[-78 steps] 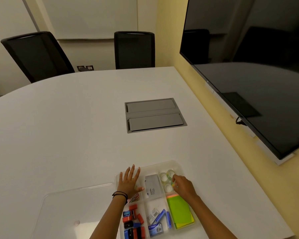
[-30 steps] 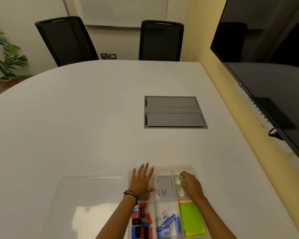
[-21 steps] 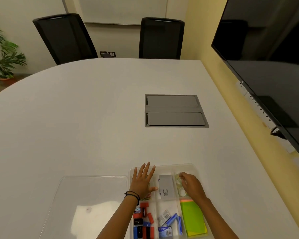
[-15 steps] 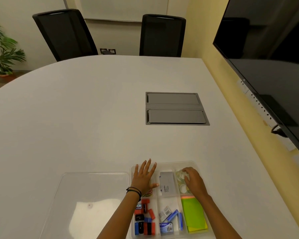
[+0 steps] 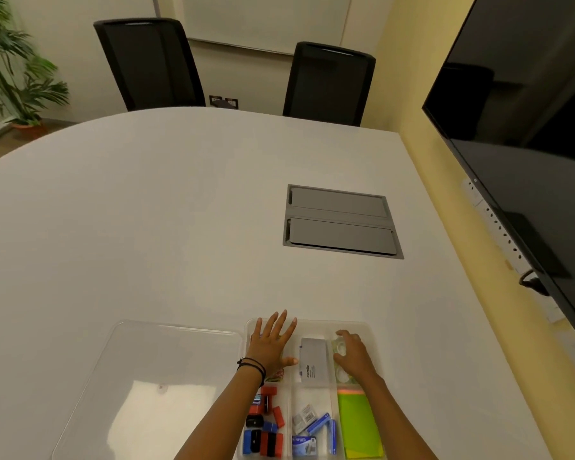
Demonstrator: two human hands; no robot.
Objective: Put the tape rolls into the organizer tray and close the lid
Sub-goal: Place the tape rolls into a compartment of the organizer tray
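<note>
A clear plastic organizer tray (image 5: 370, 330) with several compartments sits at the table's near edge. Its clear lid (image 5: 153, 383) lies flat on the table just left of it. Clear tape rolls (image 5: 338, 346) lie in the tray's far right compartment. My right hand (image 5: 354, 355) rests over them, fingers curled onto the rolls; whether it grips one is unclear. My left hand (image 5: 271, 343) lies flat with fingers spread on the tray's far left compartment. A grey box (image 5: 313, 361) sits in the middle compartment between my hands.
The tray also holds red, blue and black clips (image 5: 263, 433), staple boxes (image 5: 309, 429) and green sticky notes (image 5: 359, 426). A grey cable hatch (image 5: 341, 222) is set into the white table. A wall screen (image 5: 528, 127) hangs at right; two black chairs (image 5: 327, 84) stand at the far side.
My right hand has shifted slightly toward the far end of the tape compartment. My left hand stays flat on the tray. The head camera has turned and tilted.
</note>
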